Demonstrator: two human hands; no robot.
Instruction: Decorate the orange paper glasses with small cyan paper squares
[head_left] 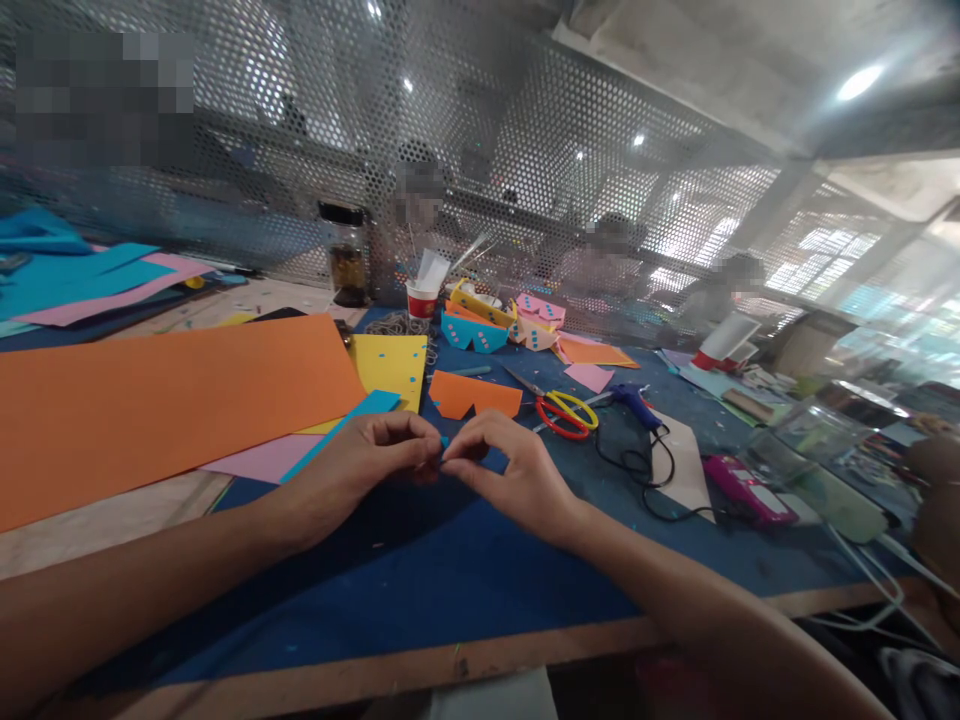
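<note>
The orange cut-out on the desk is taken as the reference point. Just in front of it, a small blue scrap is pinched by the grip of the left hand, with thumb and forefinger pressed together. The right hand is positioned beside the same scrap, its fingers curved; whether its grip is closed cannot be told, as the fingertips are too small to resolve. To the right of the cut-out, scissors and, farther out, a blue glue gun are placed. To its left, a yellow sheet is laid.
</note>
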